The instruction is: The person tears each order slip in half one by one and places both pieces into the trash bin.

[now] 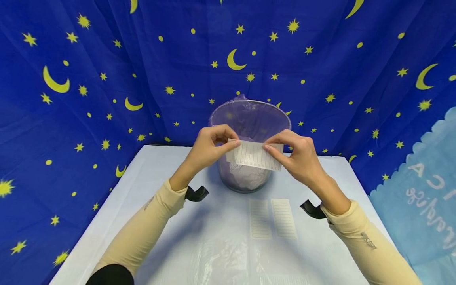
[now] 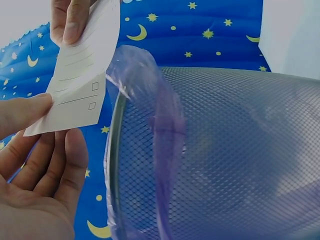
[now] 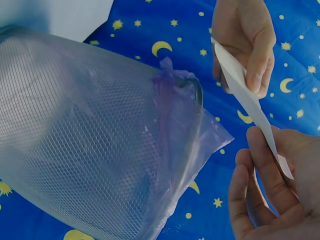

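Note:
A small white paper slip [image 1: 254,154], printed with ruled lines and a row of little square boxes, is stretched between both hands over the front of a wire-mesh bin. My left hand [image 1: 210,146] pinches its left end between thumb and fingers. Nearer its right end, my right hand [image 1: 299,156] pinches the top edge, thumb in front. In the left wrist view the slip [image 2: 80,75] bends slightly, with two boxes near its lower end. Seen almost edge-on in the right wrist view, the slip [image 3: 245,95] looks thin and curved.
Behind the slip stands the mesh bin [image 2: 240,140], lined with a translucent purple bag [image 2: 167,125] folded over its rim. Two lined paper strips [image 1: 259,219] lie side by side on the white table [image 1: 160,166]. A blue star-and-moon cloth [image 1: 178,51] hangs around the table.

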Action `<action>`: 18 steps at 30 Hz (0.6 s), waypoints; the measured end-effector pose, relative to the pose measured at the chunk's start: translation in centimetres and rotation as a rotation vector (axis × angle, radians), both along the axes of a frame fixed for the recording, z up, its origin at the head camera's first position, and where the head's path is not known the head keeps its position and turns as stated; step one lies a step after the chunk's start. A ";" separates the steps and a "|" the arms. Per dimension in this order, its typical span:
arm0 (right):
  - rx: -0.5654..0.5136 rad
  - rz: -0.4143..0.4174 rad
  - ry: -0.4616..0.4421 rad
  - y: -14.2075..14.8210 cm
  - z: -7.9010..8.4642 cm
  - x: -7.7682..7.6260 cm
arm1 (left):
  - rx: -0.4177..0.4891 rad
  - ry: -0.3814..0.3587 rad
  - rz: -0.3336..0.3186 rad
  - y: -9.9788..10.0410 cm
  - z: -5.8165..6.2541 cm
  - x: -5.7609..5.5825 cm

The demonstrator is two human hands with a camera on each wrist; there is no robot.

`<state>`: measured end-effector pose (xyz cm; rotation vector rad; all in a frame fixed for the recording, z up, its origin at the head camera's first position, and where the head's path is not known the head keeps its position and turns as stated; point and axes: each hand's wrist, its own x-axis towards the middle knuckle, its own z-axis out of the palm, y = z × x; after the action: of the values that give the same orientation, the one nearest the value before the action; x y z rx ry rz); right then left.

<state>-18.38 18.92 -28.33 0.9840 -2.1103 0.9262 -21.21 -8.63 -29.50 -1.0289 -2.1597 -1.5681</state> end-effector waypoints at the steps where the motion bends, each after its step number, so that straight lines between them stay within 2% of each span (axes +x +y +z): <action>1: -0.002 -0.001 0.002 0.0 0.2 -0.2 | -0.001 0.003 0.002 0.0 0.2 -0.1; 9: -0.017 0.002 -0.001 0.1 1.1 -1.1 | -0.004 0.033 0.016 0.5 1.8 -0.5; 18: -0.038 -0.021 -0.008 0.3 2.1 -2.1 | -0.009 0.060 0.080 0.8 2.9 -1.2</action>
<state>-20.46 19.22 -26.28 0.9391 -2.0982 0.9577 -22.43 -7.83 -26.62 -0.9674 -2.1423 -1.4749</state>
